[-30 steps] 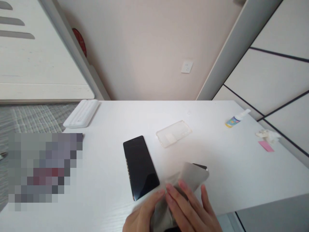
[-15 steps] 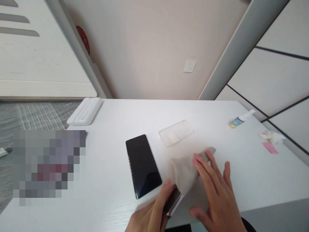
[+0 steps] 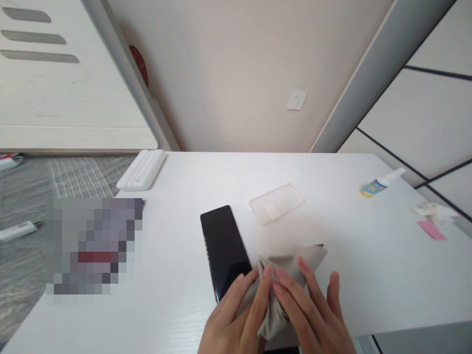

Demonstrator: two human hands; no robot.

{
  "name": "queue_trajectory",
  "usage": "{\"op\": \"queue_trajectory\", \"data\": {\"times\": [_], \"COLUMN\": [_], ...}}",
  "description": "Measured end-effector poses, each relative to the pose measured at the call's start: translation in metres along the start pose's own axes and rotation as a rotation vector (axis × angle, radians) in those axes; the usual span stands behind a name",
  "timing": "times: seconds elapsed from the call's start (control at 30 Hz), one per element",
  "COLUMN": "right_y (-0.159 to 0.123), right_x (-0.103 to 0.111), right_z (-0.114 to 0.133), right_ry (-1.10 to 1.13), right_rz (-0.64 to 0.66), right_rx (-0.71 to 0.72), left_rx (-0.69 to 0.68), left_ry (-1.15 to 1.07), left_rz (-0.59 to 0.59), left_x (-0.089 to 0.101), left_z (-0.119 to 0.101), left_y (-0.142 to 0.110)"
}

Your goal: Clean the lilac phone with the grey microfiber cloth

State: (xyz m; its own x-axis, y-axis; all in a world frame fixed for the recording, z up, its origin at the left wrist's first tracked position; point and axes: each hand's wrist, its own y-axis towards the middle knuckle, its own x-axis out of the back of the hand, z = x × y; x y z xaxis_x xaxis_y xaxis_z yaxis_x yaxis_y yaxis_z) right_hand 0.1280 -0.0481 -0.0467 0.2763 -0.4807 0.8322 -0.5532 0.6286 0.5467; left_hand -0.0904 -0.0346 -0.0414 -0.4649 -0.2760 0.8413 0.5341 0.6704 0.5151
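A grey cloth [image 3: 310, 256] is bunched up near the front of the white table. My left hand [image 3: 235, 315] grips its left side, fingers bent over the folds. From the right, my right hand [image 3: 314, 317] presses its fingertips into the same cloth, with the little finger lifted. The slim dark object seen earlier in my left hand is hidden now, covered by cloth and fingers. Just left of the cloth lies a black smartphone [image 3: 224, 246], face up, its lower end partly behind my left hand. A clear phone case [image 3: 277, 204] rests beyond the cloth.
A small spray bottle [image 3: 378, 186] lies at the right, near crumpled tissue [image 3: 435, 212] and a pink slip [image 3: 431, 230]. A white box-shaped item [image 3: 142, 169] sits at the back left corner. A blurred-out item [image 3: 99, 241] is on the left. A dark object [image 3: 282, 350] shows at the bottom edge.
The cloth has been folded over the dark object, which no longer shows. My left hand has moved up onto the cloth, and my right hand has come closer to it. The view has shifted slightly.
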Motion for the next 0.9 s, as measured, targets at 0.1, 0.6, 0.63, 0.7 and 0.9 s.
{"op": "queue_trajectory", "data": {"times": [0.1, 0.6, 0.63, 0.7, 0.9], "right_y": [-0.003, 0.027, 0.03, 0.033, 0.028], "right_x": [0.004, -0.006, -0.007, -0.006, 0.001], "right_z": [-0.009, 0.013, 0.013, 0.01, -0.001], "right_ry": [-0.023, 0.028, 0.03, 0.026, -0.023], "right_rz": [0.047, -0.029, -0.044, -0.051, 0.003], "right_rx": [-0.035, 0.05, 0.087, 0.142, -0.035], "left_rx": [0.029, 0.035, 0.032, 0.028, 0.016], "left_ry": [0.013, -0.182, -0.157, -0.102, 0.058], "left_rz": [0.018, 0.072, 0.066, 0.061, 0.022], "left_x": [0.003, 0.021, 0.022, 0.024, 0.021], "left_z": [0.001, 0.018, 0.02, 0.022, 0.016], "left_y": [0.002, -0.01, -0.014, -0.02, -0.022]}}
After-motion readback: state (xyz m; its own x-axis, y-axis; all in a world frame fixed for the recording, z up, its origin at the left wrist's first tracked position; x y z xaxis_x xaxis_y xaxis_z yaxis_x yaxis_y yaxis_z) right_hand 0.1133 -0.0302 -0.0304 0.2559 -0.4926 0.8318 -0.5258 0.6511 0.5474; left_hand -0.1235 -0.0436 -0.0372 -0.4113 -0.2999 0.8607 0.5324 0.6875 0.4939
